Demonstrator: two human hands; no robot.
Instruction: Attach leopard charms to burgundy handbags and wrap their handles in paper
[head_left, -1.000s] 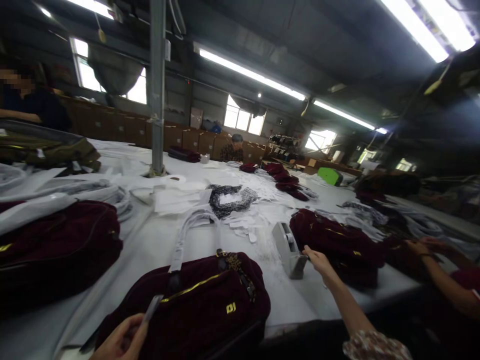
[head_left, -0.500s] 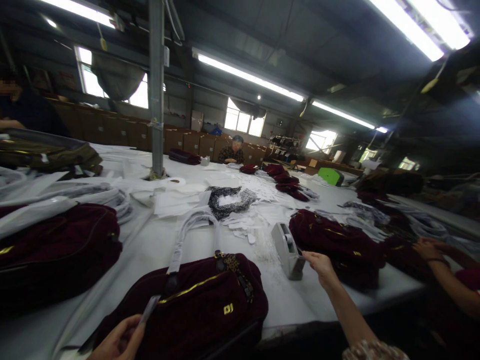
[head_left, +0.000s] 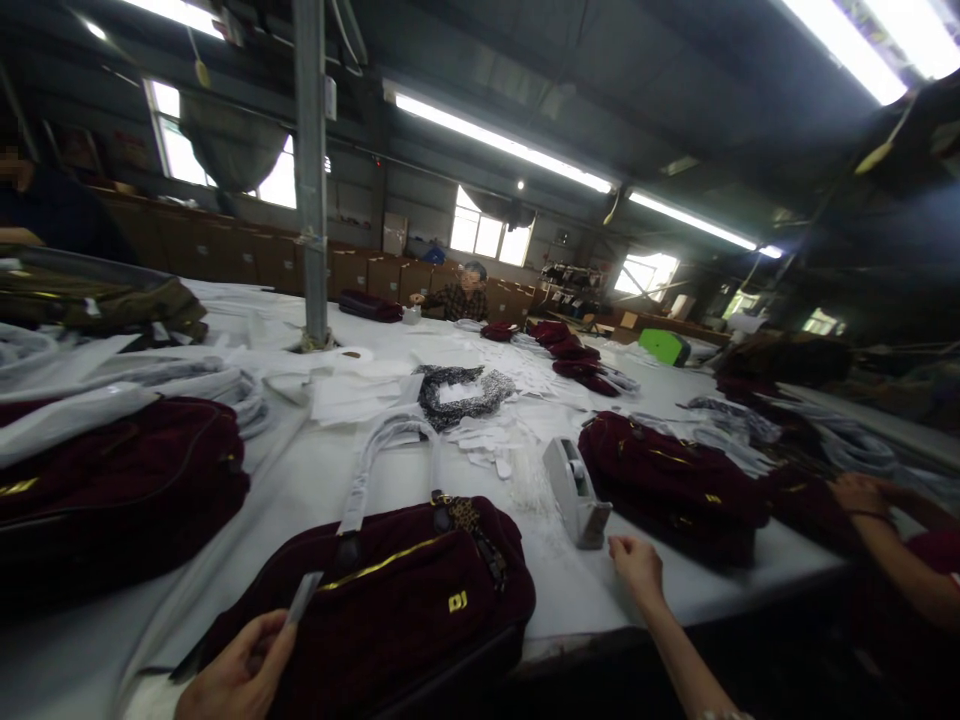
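My left hand (head_left: 241, 662) pinches a narrow translucent plastic strip (head_left: 303, 598) over the front of a maroon handbag (head_left: 360, 630). The bag lies in front of me, with a gold zip, a gold logo and a leopard-print charm. Its handle (head_left: 365, 480) stands up, wrapped in clear plastic. My right hand (head_left: 639, 568) is closed, thumb against fingers, just right of a grey tape dispenser (head_left: 576, 500) and apart from it. Whatever its fingertips hold, if anything, is too small to make out.
More maroon bags lie at left (head_left: 127, 490) and right (head_left: 671, 480). Loose white paper, white tags and a black-and-white bundle (head_left: 431, 400) cover the table middle. A metal post (head_left: 311, 180) rises beyond. A co-worker's hands (head_left: 862, 495) work at right; other people sit farther back.
My right hand has drawn back from the tape dispenser's front end, slightly down. My left hand has shifted a little up and right with the strip. The far person's arm is now raised.
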